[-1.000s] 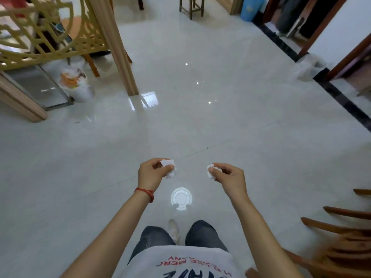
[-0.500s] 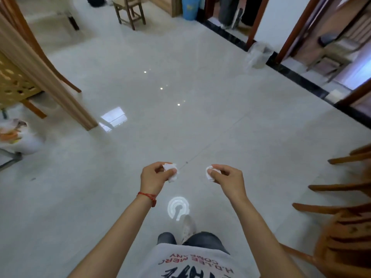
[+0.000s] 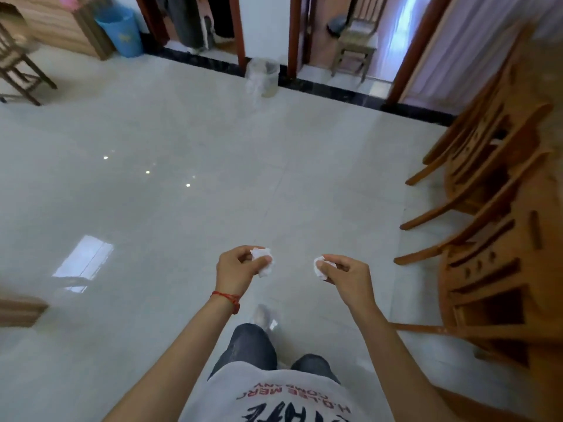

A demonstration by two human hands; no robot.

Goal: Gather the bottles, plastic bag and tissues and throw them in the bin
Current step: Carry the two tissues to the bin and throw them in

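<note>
My left hand (image 3: 236, 271) pinches a crumpled white tissue (image 3: 264, 260) between thumb and fingers, held out in front of my waist. A second crumpled tissue (image 3: 319, 268) is pinched in my right hand (image 3: 347, 278), a short gap to the right of the first. Far ahead, a bin (image 3: 263, 76) lined with a clear plastic bag stands on the floor against the dark threshold strip between two doorways. No bottles show in this view.
Wooden chairs (image 3: 493, 208) crowd the right side. A blue bin (image 3: 122, 32) stands at the back left beside a wooden cabinet (image 3: 54, 22), and a dark wooden chair (image 3: 18, 65) is at far left. Glossy pale floor tiles (image 3: 182, 193) stretch between me and the lined bin.
The view has swung right as I walk: the wooden screen and white bag have left the frame, and the lined bin now lies nearly straight ahead. Both hands keep their tissues.
</note>
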